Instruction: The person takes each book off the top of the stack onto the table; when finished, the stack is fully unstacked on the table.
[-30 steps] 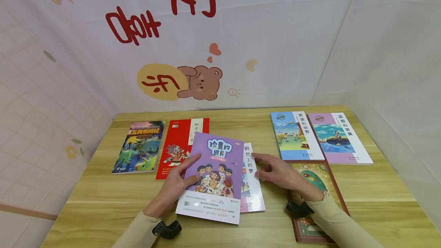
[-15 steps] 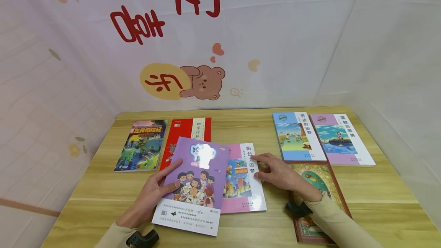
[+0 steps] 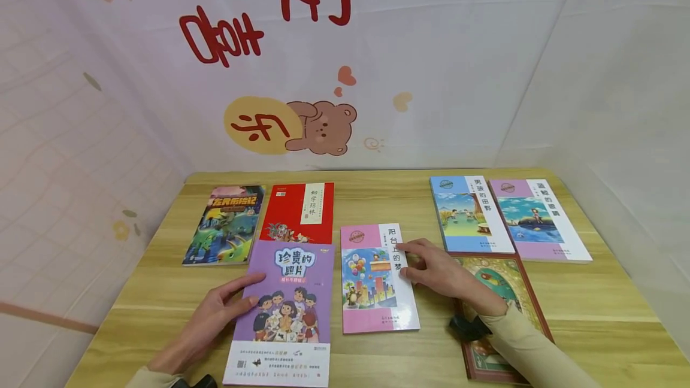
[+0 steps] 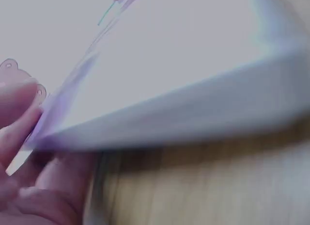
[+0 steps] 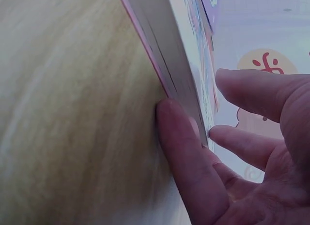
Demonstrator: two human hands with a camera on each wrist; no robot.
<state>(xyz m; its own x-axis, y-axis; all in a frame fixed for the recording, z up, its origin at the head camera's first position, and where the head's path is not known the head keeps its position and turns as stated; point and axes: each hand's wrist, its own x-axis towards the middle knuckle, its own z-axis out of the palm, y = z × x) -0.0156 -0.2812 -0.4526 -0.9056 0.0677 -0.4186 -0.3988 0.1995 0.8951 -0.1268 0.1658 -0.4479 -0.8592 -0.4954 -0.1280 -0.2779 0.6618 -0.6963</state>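
Note:
My left hand (image 3: 212,316) grips the left edge of a purple book (image 3: 288,310), thumb over the cover and other fingers at its edge and underside. In the left wrist view the book's page edge (image 4: 184,116) stands above the table. The purple book overlaps the lower part of a red book (image 3: 302,211). To its right lies a pink and white book (image 3: 369,280) with a balloon picture. My right hand (image 3: 436,268) touches that book's right edge, with relaxed fingers. In the right wrist view one finger (image 5: 186,152) lies along its page edge, low by the table.
A green dinosaur book (image 3: 223,226) lies at the far left. Toward the right lie a blue book (image 3: 463,214), a pink lake-scene book (image 3: 533,214) and a gold-brown book (image 3: 480,352), partly under my right forearm. White cloth walls (image 3: 431,47) stand behind and beside the wooden table (image 3: 377,193).
My left hand has carried the purple book left and toward me, off the pink and white book, whose cover now shows fully. My right hand stays at that book's edge.

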